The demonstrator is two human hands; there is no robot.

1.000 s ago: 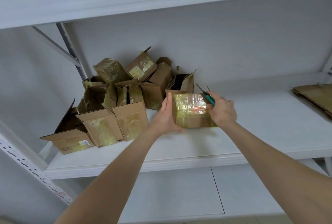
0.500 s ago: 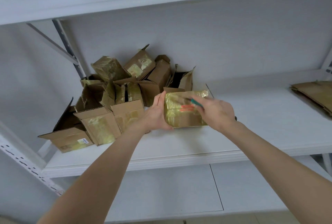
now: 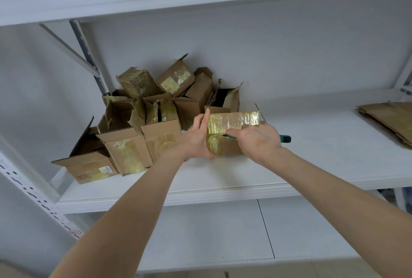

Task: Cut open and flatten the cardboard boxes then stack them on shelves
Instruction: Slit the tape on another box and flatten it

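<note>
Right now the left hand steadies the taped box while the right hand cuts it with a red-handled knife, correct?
No. The head view shows a teal-handled knife, not red; the left hand steadies the taped box, the right hand cuts.

A second ago the right grip [image 3: 256,142] held the teal-handled cutter [image 3: 285,138] up at the taped box's [image 3: 231,121] top right corner, blade pointing up toward the wall. Since then it has swung down across the box's near face. The cutter now lies level, its blade tip on the tape close to the box's left edge and the handle end poking out to the right of the grip. The left grip [image 3: 198,139] has straightened its fingers up along the box's left end.
</note>
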